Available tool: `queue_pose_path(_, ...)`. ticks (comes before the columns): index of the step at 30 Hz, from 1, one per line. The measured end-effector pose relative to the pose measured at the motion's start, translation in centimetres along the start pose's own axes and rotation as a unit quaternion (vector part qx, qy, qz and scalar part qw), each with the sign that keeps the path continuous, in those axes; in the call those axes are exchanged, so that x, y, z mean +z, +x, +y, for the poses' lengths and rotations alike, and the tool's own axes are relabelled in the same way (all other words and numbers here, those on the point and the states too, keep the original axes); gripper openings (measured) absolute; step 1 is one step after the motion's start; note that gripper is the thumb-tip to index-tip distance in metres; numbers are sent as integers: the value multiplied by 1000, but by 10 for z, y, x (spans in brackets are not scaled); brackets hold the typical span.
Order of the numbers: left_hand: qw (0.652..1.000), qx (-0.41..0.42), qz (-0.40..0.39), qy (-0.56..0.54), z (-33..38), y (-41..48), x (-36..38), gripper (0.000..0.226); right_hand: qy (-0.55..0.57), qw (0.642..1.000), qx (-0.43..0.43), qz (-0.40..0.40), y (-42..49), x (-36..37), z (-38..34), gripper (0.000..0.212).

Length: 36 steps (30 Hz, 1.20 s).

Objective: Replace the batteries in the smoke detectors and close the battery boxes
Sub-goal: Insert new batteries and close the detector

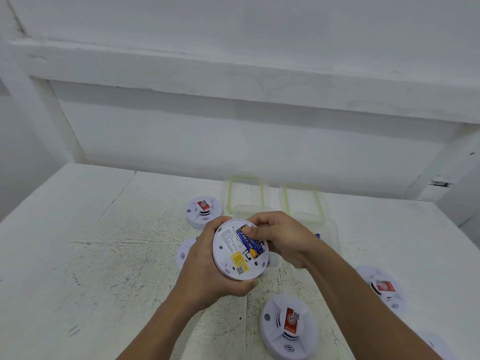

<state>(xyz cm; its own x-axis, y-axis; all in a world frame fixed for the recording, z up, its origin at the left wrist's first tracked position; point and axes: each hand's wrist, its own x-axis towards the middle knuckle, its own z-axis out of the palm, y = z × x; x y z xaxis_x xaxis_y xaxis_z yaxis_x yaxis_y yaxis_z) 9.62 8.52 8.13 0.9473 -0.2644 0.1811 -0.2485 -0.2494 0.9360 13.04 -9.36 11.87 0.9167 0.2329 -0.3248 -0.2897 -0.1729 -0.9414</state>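
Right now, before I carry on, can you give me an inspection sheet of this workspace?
Surface: white painted table, scratched and worn.
Job's things: held detector back side up, blue battery in its open box. Far detector, near detector and right detector lie face up; a hidden detector peeks from behind the left hand.
Clutter: clear tub and green-edged lids behind the hands.
Hands: left hand grips the held detector; right hand presses its thumb on the battery.
Cables: nothing seen.
Surroundings: white wall, white shelf above.
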Motion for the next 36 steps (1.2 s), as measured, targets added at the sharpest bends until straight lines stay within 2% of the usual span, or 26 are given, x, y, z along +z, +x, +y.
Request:
queue_pose_path(3,1000,-3,-1,0,-1,1,0,91,1,1000,-9,13,-1,2,0,12)
queue_pose_path(8,1000,2,-11,-14,1,0,2,89,-11,999,-25,36,-8,2,4,21)
queue_pose_path(16,992,8,-98,-74,1,-5,22,98,-90,992,-20,81,-53,-11,11,19)
queue_pose_path(18,987,0,-132,-87,1,-8,34,102,-92,991,-15,98,-71,-17,18,19)
queue_pose_path(22,980,6,-180,-86,8,-19,64,93,-63,990,8,128,-113,-34,35,22)
queue_pose_path(29,958,13,-271,-90,26,-48,128,92,-48,982,53,175,-186,-69,70,22)
queue_pose_path(36,955,-14,-295,-23,22,-70,183,87,-108,969,79,208,-218,-94,116,13)
